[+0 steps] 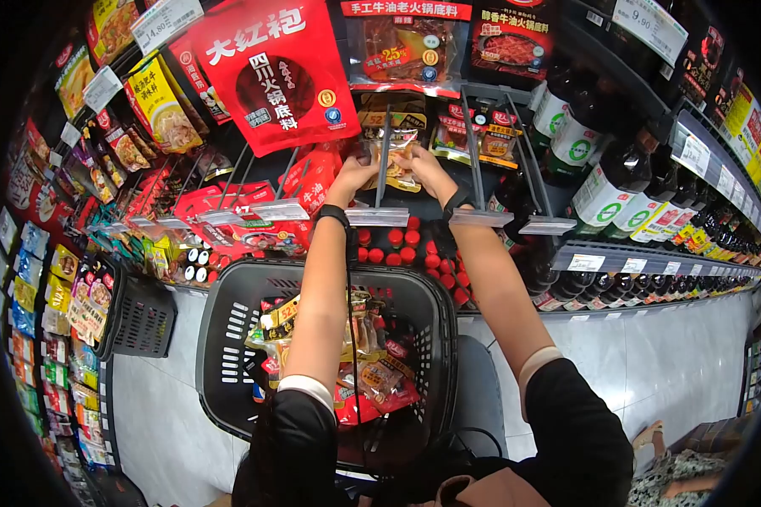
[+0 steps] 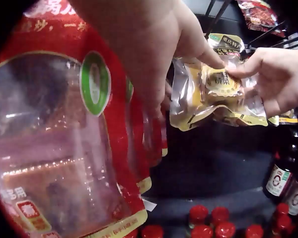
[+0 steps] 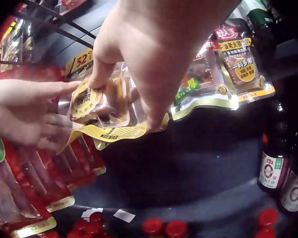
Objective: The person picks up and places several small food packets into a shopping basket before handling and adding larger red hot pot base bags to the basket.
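Both hands are at a gold-and-clear hot pot seasoning packet [image 1: 404, 175] among the hanging packets of the shelf. My left hand [image 1: 357, 176] holds its left side, thumb on the front and fingers partly hidden behind the edge. From the other side my right hand [image 1: 432, 176] grips it, its thumb pressed on the printed label, as the left wrist view shows. In the right wrist view the packet [image 3: 104, 106] tilts, its lower gold edge toward the camera. Another gold packet marked 52 [image 3: 81, 63] hangs just behind it.
A dark shopping basket [image 1: 216, 291] below my arms contains several similar packets. Metal hooks with price-tag ends [image 1: 379, 217] jut out around the hands. Red seasoning bags [image 1: 271, 76] hang at left, dark bottles [image 1: 609, 190] stand right, and red-capped bottles [image 1: 395, 238] stand underneath.
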A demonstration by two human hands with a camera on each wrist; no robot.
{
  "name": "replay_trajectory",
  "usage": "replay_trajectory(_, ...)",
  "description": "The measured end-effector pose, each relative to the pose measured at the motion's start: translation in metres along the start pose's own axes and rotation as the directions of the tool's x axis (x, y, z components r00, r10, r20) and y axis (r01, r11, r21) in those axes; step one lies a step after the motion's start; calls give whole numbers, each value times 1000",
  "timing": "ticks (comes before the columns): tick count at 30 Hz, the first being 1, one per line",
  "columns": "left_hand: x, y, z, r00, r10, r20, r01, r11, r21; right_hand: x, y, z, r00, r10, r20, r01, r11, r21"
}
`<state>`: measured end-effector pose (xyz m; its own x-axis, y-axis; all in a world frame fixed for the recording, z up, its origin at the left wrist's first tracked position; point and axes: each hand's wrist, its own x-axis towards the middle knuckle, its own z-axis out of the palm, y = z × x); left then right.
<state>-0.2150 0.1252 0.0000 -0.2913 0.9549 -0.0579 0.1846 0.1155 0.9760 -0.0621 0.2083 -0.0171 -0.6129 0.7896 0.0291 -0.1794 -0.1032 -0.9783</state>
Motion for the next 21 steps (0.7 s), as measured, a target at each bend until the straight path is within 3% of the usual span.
replay_trajectory(1, 1, -3, 0, 997, -5, 77, 8, 999, -34, -2, -2, 0, 1000, -10, 24, 10, 1000, 25)
replay_trajectory(2, 10, -19, 2, 999, 30, 14, -28, 995, -93, -4, -4, 1, 999, -19, 48, 17, 999, 51)
replay_trajectory(7, -1, -17, 4, 998, 49, 27, -47, 997, -69, -7, 1, -3, 993, 94, 72, -98, 994, 55)
replay_trajectory(9, -1, -19, 5, 999, 46, 18, -45, 997, -55, -9, 0, -1, 996, 61, 60, -65, 997, 51)
replay_trajectory(13, -19, -21, 14, 989, 137, 55, -115, 947, -300, -46, -16, 11, 998, 57, 27, -57, 998, -1)
replay_trajectory(21, -80, -12, 28, 995, 32, 98, -2, 958, -285, -79, 11, 23, 995, -49, -83, 49, 999, 1)
